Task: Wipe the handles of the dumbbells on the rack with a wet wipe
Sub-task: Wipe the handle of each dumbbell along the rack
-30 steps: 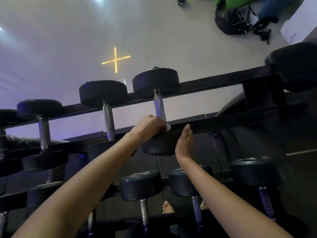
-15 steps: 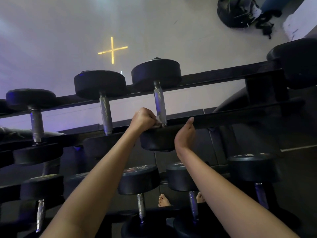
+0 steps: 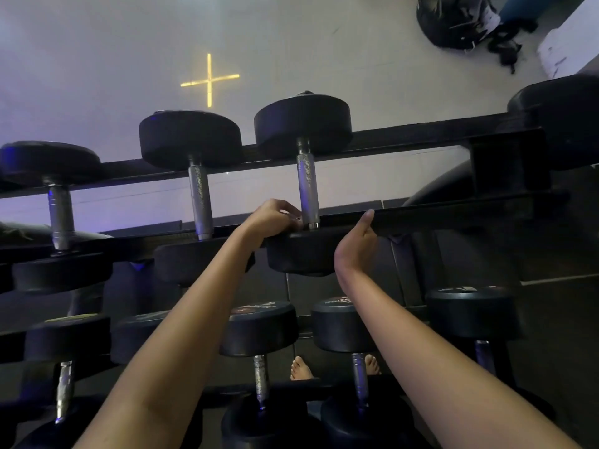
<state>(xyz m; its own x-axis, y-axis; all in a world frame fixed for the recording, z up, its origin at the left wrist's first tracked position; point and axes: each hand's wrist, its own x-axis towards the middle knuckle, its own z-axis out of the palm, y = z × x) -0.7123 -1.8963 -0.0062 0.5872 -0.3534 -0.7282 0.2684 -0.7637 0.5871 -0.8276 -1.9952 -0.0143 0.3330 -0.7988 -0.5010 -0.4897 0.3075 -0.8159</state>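
Steel handle (image 3: 308, 186) uncovered — left hand (image 3: 275, 218) now beside its base.

Rightmost dumbbell (image 3: 564, 121) cropped (right edge).

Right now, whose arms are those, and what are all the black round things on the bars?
The camera sits on a person's head, looking down, so those are that person's own arms. The round things are the ends of black dumbbells, heavy weights lying across a black metal rack. The left hand curls its fingers at the bottom of one silver metal handle; the pale bit there is probably the white wet wipe, mostly hidden. The right hand is open, one fingertip up at the rack's front rail, holding nothing.
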